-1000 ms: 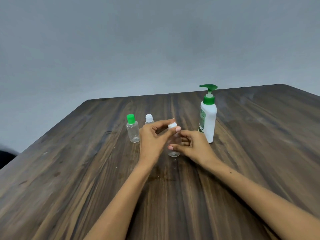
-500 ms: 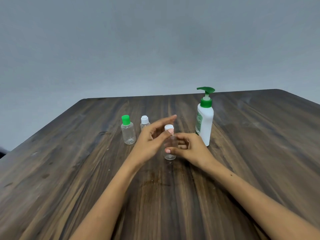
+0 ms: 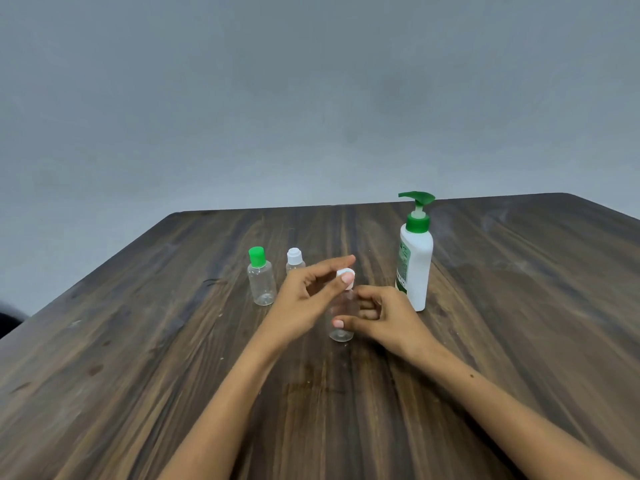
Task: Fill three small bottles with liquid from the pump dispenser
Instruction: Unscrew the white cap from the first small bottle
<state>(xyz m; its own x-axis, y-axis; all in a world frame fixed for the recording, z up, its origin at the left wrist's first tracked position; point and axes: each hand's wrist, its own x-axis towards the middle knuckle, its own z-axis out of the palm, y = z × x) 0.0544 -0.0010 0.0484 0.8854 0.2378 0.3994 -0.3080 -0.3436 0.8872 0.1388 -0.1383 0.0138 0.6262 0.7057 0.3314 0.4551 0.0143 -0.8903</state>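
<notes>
A dark brown wooden table with streaked grain [image 3: 138,358] carries everything in view, with a plain grey wall [image 3: 311,98] behind it.

Near the middle of the table stands a small clear plastic bottle with a white cap [image 3: 341,318], upright on the wood. The right hand [image 3: 384,320] grasps its body from the right side, thumb across the front low down and fingers curled round the far side. The left hand [image 3: 308,299] reaches in from the left and pinches the white cap [image 3: 346,273] between thumb and forefinger; the thumb tip lies on the front of the cap and the forefinger stretches out past it behind. Whether the cap is seated on the neck or already loose cannot be told, since the thumb covers the joint.

To the left of the hands stands a small clear plastic bottle with a green cap [image 3: 261,280], upright and untouched. Just beside it on its right is a small clear bottle with a white ribbed cap [image 3: 295,259], its lower body hidden behind the left hand.

To the right of the held bottle, near the right hand, stands a tall white plastic pump dispenser with a green pump head and a green label [image 3: 415,258]; its spout points left.
</notes>
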